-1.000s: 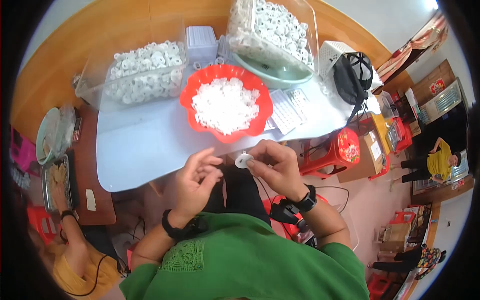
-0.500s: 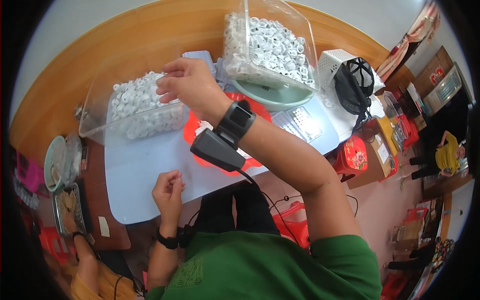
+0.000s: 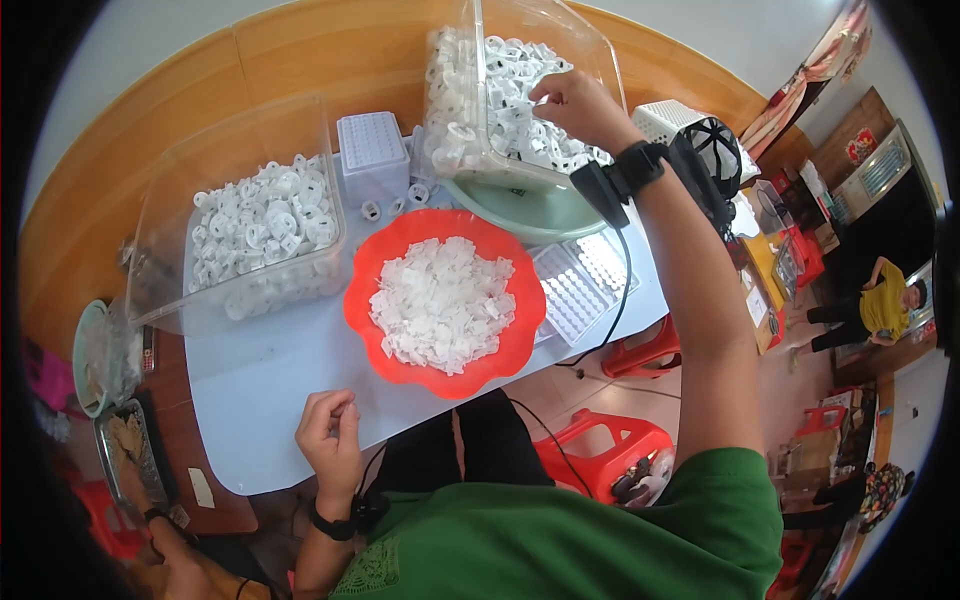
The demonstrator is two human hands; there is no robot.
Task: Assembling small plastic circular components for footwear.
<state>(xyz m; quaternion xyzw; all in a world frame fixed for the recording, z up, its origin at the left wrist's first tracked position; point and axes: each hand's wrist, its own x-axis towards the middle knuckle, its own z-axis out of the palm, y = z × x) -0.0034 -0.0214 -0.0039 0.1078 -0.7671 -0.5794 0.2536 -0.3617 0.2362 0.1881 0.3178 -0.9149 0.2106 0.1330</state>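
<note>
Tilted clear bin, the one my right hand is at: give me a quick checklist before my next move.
1. Right hand at the white parts in the tilted clear bin: ok.
2. Part gripped in those fingers: cannot tell, the fingertips blend with the pile.
3. Bin level: not ok, it leans above the pale green basin.
4. Left hand clear of the bins: ok, it is near the table's front edge.
5. Red bowl upright: ok, white pieces inside.
6. Wrist cable out of the way: not ok, it hangs in front of the clear trays.
</note>
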